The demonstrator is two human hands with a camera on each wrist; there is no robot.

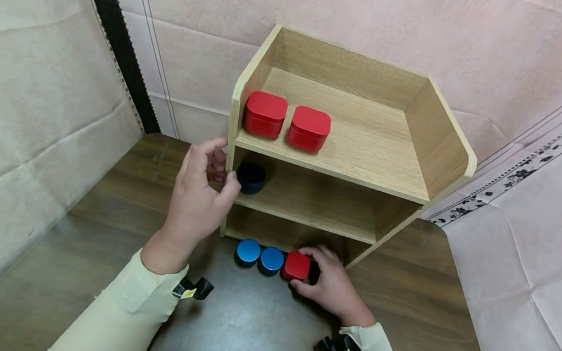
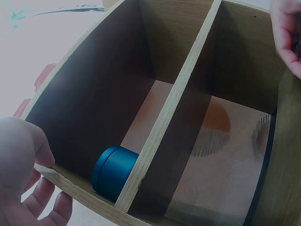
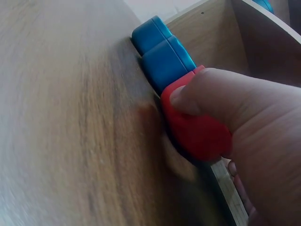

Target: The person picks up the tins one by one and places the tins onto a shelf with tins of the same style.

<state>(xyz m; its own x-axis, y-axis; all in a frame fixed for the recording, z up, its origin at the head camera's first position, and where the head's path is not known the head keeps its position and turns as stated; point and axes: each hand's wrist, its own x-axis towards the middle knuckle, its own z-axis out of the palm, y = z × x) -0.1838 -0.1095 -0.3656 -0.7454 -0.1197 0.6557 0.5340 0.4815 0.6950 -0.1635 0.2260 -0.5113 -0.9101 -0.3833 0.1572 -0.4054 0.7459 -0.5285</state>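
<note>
A small wooden shelf unit (image 1: pixel 328 201) stands on the table. My left hand (image 1: pixel 200 191) holds the front edge of its left side panel, thumb at the front and fingers along the outer side. A dark blue round tin (image 2: pixel 115 172) sits just inside that panel on the middle shelf. My right hand (image 1: pixel 329 284) grips a red rounded-square tin (image 1: pixel 296 266) between thumb and fingers, low at the shelf's front. To its left are two blue round tins (image 1: pixel 271 261), side by side in a row with it. The right wrist view shows the thumb pressing the red tin (image 3: pixel 197 127).
Two more red tins (image 1: pixel 265 115) stand at the left of the top shelf. The brown wood-look table (image 1: pixel 103 227) extends around the unit. Pale cloth walls (image 1: pixel 196 53) enclose the back and sides.
</note>
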